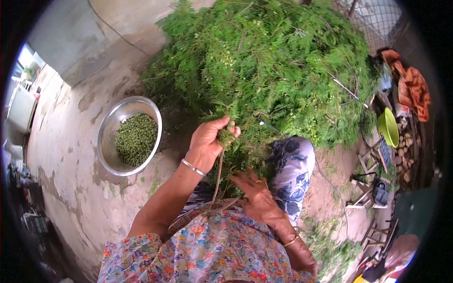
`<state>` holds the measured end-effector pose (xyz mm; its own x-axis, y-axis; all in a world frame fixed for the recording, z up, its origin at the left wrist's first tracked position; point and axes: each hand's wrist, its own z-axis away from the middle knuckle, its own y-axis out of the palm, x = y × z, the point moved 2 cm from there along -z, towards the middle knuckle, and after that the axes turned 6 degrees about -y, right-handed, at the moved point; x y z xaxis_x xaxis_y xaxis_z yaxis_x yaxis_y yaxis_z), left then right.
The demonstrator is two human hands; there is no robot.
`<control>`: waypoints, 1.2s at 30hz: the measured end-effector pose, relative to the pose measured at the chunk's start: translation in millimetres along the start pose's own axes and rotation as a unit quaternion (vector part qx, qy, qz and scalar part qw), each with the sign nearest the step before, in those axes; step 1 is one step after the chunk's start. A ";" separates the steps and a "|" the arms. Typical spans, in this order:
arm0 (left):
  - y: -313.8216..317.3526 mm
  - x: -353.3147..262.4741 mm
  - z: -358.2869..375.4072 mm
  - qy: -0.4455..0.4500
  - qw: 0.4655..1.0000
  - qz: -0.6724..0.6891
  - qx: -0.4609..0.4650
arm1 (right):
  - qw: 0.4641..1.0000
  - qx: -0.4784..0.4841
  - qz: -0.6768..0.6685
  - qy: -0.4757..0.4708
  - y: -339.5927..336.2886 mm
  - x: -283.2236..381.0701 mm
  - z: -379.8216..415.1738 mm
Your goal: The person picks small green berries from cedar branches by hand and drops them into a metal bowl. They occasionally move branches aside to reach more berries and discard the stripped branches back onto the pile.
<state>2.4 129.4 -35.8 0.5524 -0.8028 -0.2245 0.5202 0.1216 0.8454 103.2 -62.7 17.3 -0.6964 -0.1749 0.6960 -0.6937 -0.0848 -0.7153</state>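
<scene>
My left hand is closed around a leafy green branch, whose bare brown stem runs down towards my lap. Below and to the right of it, my right hand is low by my thigh, fingers stretched out over more green foliage between my knees. On the ground left of my left hand stands a wide metal bowl, part filled with small round green fruits. A large heap of cut feathery green branches rises just in front of my hands and knees.
A yellow-green basin and an orange cloth are at the right, near stacked firewood. Small wooden stools stand lower right. Wire mesh and a concrete wall border the back. A thin cable crosses the ground.
</scene>
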 end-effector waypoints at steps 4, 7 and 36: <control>5.7 -5.7 -14.3 0.025 0.999 0.031 0.019 | 0.997 0.075 0.020 -0.013 0.0 20.2 -5.8; 11.8 -3.2 -21.5 0.038 0.999 0.034 0.007 | 0.997 -0.015 0.069 -0.027 16.9 8.8 -8.3; -2.4 20.1 44.7 0.185 0.923 -0.337 0.016 | 0.525 -0.470 -0.687 -0.175 -147.0 -119.6 9.5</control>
<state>-16.9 86.9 -20.6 0.2984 -0.4354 -0.8493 0.8101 -0.3550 0.4666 290.1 -38.6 38.6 0.5441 -0.7655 0.3434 -0.3959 0.1267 0.9095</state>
